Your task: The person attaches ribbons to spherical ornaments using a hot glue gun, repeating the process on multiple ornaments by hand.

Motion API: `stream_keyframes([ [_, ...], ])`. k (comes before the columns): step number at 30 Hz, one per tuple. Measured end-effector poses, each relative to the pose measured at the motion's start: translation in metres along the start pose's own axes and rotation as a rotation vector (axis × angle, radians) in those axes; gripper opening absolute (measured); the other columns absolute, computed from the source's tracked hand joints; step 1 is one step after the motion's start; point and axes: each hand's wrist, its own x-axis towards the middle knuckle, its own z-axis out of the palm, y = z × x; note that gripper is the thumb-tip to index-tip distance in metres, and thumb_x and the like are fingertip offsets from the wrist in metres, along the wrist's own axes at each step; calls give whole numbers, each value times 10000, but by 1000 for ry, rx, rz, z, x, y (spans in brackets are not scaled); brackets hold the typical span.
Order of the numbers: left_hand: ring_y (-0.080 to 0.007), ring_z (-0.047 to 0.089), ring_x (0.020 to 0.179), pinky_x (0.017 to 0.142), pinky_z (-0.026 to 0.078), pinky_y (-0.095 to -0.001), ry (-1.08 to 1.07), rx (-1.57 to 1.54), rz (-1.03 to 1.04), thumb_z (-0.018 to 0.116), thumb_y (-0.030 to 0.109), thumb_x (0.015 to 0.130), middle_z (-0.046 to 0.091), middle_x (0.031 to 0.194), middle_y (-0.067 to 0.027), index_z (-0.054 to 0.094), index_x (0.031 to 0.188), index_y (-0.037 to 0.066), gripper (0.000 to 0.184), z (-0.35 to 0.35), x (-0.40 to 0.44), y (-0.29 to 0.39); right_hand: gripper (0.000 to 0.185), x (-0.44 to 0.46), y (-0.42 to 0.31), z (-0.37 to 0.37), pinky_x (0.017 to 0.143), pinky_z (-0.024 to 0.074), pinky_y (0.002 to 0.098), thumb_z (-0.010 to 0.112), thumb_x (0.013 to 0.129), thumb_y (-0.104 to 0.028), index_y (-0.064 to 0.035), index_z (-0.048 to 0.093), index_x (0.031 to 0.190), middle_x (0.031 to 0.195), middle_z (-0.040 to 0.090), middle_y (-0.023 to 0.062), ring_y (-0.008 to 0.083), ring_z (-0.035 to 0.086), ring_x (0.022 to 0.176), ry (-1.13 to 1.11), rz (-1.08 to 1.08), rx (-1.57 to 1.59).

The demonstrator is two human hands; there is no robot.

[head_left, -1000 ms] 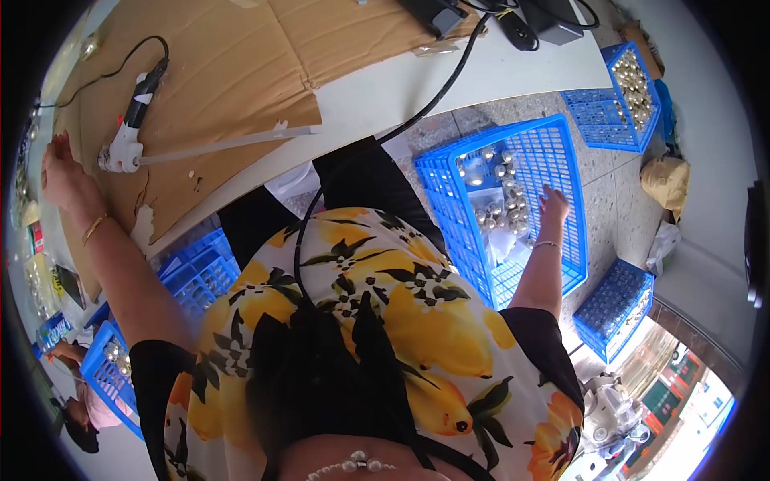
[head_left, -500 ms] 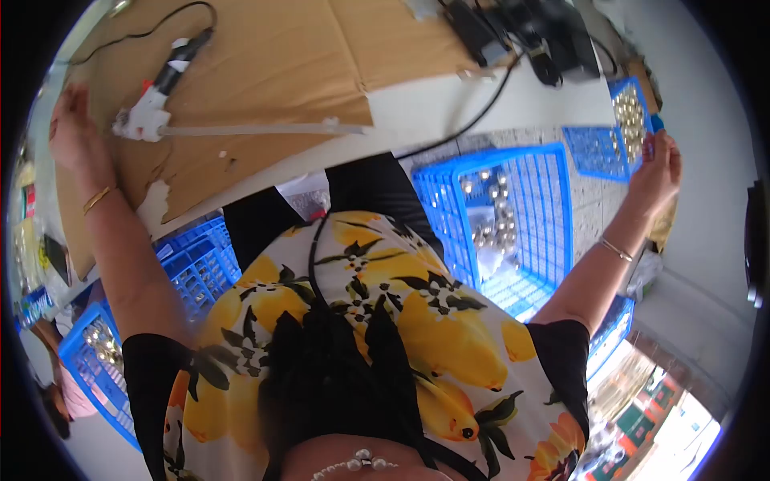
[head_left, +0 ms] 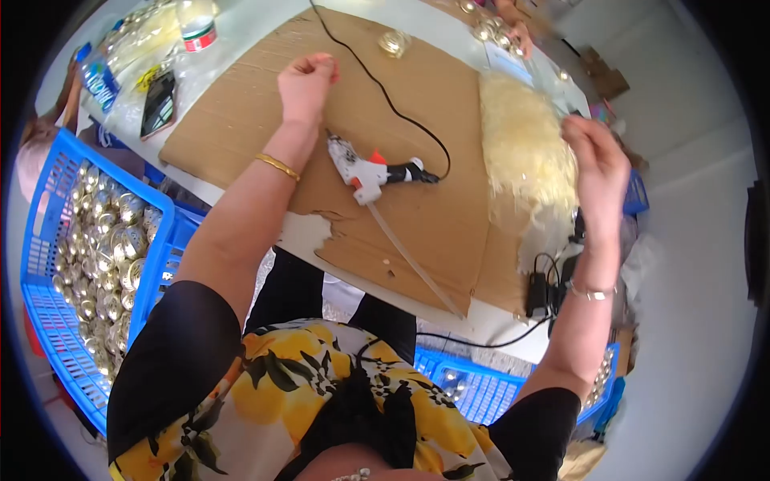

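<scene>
My left hand (head_left: 307,86) is over the cardboard sheet (head_left: 425,240), its fingers curled into a pinch; whatever sits between them is too small to make out. A white and black glue gun (head_left: 369,172) lies below it, with a long translucent glue stick (head_left: 413,263) coming out of its back. At the right, my right hand (head_left: 600,164) is closed with thumb and fingertips together, beside a bundle of pale yellow strands (head_left: 525,148). What those fingertips hold, if anything, I cannot tell. Farther back on the cardboard rests a small gold wire-like ball (head_left: 394,43).
A blue crate (head_left: 152,268) full of gold balls (head_left: 104,256) stands at my left. On the table are a phone (head_left: 159,104), a clear container (head_left: 196,28) and plastic bags. The gun's black cord (head_left: 385,92) crosses the cardboard. Another person's hand (head_left: 520,36) shows at the far right.
The view has swung up toward the table. My left hand has moved from the table's left side to above the cardboard; my right hand has come from near the crates to the yellow bundle.
</scene>
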Motion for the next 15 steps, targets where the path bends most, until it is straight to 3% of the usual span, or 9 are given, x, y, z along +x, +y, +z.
stream_keyframes([
  [2,-132,601,687,640,528,-252,-14,43,-39,589,12,825,632,792,-82,610,857,-20,50,0,0,1,190,37,11,45,739,469,230,581,839,-30,22,618,1018,947,641,83,108,587,823,-118,-18,-49],
  [7,-119,582,655,601,510,-236,40,-7,-62,556,-23,800,621,801,-83,592,899,-29,105,5,-4,7,423,109,56,158,754,485,279,661,775,-163,-16,576,1162,1082,617,132,176,617,847,-288,14,-213],
  [9,-98,549,599,545,475,-217,74,-63,-62,540,-43,784,607,813,-79,572,966,-34,185,4,-4,9,720,127,62,193,835,469,306,713,711,-308,-4,436,1303,1195,556,172,227,607,962,-317,151,-313],
  [10,-98,549,599,545,475,-217,91,-58,-46,540,-43,784,607,813,-79,572,966,-34,185,4,-3,9,720,134,66,207,835,469,306,713,711,-308,-4,436,1303,1195,556,172,227,607,962,-325,133,-300],
  [12,-92,544,593,528,456,-213,132,-70,-24,546,-35,788,600,807,-70,562,995,-39,208,5,-2,8,909,148,70,232,994,384,353,696,655,-458,-10,337,1359,1273,490,210,283,470,1198,-315,363,-274],
  [15,-83,542,596,525,442,-209,122,-18,-10,550,-23,793,603,810,-66,554,1018,-43,226,3,-1,10,1002,161,71,255,987,391,351,692,616,-531,-16,296,1379,1276,481,225,282,475,1193,-285,432,-301],
])
